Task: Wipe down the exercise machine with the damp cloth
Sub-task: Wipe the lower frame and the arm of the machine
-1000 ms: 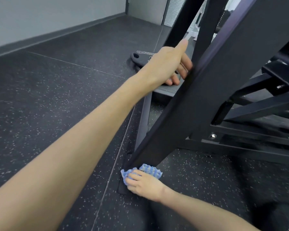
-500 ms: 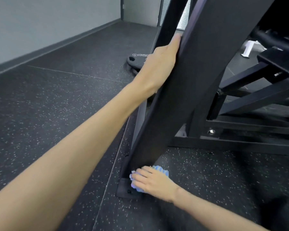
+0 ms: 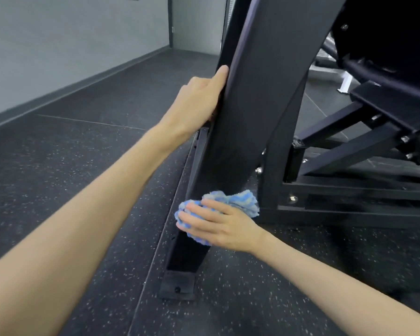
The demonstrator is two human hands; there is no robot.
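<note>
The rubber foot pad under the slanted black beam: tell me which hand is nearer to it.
Right. The right hand presses the blue cloth on the beam just above the foot pad; the left hand grips the beam far higher.

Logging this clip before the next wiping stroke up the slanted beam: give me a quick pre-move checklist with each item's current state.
1. Blue cloth in the right hand: ok, fingers curled round it.
2. Cloth touching the slanted black beam: ok, pressed low on it.
3. Left hand bracing: ok, it grips the beam's edge higher up.
4. Beam above the cloth free of obstructions: ok up to the left hand.
5. Cloth damp: cannot tell.
6. Foot plate wiped: cannot tell.
</note>
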